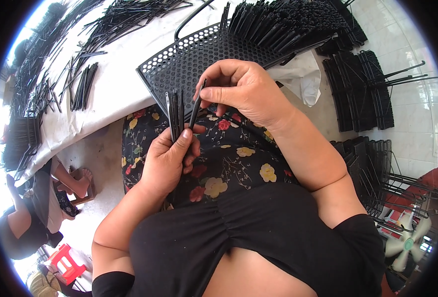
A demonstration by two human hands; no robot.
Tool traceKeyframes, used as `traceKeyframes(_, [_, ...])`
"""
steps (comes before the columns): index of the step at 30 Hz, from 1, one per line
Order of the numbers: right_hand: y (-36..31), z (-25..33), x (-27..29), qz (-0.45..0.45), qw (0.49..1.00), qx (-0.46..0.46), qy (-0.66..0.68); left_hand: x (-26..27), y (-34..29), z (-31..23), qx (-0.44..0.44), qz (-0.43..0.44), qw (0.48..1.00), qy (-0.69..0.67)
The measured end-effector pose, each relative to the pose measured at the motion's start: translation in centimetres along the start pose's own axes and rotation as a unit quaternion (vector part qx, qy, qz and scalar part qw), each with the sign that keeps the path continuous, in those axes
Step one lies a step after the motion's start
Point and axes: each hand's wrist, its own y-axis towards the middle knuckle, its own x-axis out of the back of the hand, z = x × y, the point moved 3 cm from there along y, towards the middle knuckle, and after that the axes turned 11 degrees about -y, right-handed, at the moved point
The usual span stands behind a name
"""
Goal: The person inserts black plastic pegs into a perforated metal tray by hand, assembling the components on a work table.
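Several slim black strips (pixel 175 111) stand upright in my left hand (pixel 167 157), its fingers and thumb wrapped around their lower ends. My right hand (pixel 248 91) pinches the upper end of one black strip (pixel 197 106) between thumb and fingers, and that strip's lower end meets my left hand. This strip leans a little away from the bunch. Beyond my hands lies a black perforated tray (pixel 179 62) with a wire handle. Many similar black strips (pixel 288 24) are packed in rows on its far right part. What the right palm covers is hidden.
A white-covered table (pixel 122 81) bears loose strips (pixel 125 22) and a small bundle (pixel 84 85). Filled black racks (pixel 355 89) and empty-looking wire trays (pixel 372 168) stand at right, near a fan (pixel 408 242). Another person (pixel 35 208) sits at left, by a red stool (pixel 66 263).
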Motion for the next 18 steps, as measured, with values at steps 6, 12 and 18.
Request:
traceKeyframes(6, [0.0,0.0,-0.2,-0.012,0.998,-0.004,-0.056,0.2,0.1,-0.1,0.005,-0.010,1.000,0.000])
traceKeyframes(12, [1.9,2.0,3.6,-0.177,0.978,0.103,-0.050,0.3,0.2,-0.1,0.030,-0.035,0.999,-0.005])
traceKeyframes(18, [4.1,6.1,6.4,-0.418,0.629,0.424,-0.500,0.8,0.7,0.1,0.060,-0.055,0.996,-0.030])
